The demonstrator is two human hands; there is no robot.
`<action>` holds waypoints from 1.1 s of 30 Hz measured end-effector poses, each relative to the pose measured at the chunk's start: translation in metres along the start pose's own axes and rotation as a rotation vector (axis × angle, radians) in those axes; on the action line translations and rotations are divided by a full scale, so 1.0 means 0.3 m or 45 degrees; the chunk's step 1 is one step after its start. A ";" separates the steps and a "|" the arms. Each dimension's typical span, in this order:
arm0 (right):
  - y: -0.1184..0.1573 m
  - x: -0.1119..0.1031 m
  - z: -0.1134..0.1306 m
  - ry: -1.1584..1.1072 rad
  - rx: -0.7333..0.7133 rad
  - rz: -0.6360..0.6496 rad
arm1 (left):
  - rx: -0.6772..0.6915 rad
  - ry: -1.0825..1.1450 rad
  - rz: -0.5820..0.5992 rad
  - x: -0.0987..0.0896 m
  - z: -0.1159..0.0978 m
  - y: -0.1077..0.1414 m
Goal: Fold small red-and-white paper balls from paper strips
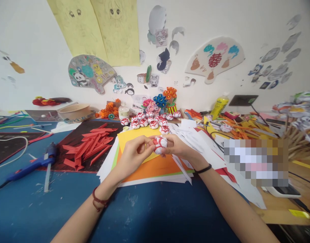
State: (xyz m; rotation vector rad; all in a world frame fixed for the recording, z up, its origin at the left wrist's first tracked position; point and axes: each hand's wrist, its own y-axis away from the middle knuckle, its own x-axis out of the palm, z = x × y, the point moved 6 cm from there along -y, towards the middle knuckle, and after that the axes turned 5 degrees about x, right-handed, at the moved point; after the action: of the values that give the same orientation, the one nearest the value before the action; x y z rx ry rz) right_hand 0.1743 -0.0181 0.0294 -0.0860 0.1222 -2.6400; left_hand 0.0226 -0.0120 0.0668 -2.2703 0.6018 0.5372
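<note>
Between my two hands is a red and white folded paper flower [160, 145], held above a stack of coloured paper [142, 170]. My left hand [136, 152] pinches its left side with thumb and fingers. On the other side, my right hand [176, 146] grips the flower, its fingers partly hidden behind it. Just beyond my hands, several finished-looking red and white paper flowers [154, 124] sit in a cluster. Folded red paper strips [90, 145] lie in a pile on a dark mat [66, 145] to the left.
A blue hot glue gun [30, 167] with a glue stick lies at left. Behind stand a round tan container [76, 113], a bottle of white liquid [123, 110] and a yellow bottle [220, 105]. White paper sheets [215, 148] and a white device [283, 191] are at right.
</note>
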 end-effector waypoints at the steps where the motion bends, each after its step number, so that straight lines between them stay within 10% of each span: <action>1: 0.000 0.000 0.000 -0.012 -0.009 0.002 | 0.048 -0.020 -0.007 0.000 -0.010 0.001; 13: 0.002 -0.003 0.005 -0.014 -0.043 0.012 | 0.022 0.132 -0.223 -0.049 0.022 -0.003; 21: 0.002 0.004 0.014 -0.011 -0.025 0.015 | 0.011 -0.008 -0.101 -0.028 0.007 -0.008; 33: 0.001 -0.003 0.005 0.076 0.097 0.007 | 0.484 -0.393 -0.022 -0.035 -0.043 0.007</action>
State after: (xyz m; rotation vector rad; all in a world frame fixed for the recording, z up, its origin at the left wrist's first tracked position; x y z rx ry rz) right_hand 0.1753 -0.0182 0.0307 0.0189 0.0417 -2.6396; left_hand 0.0156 -0.0199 0.0797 -1.7901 0.4810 0.6845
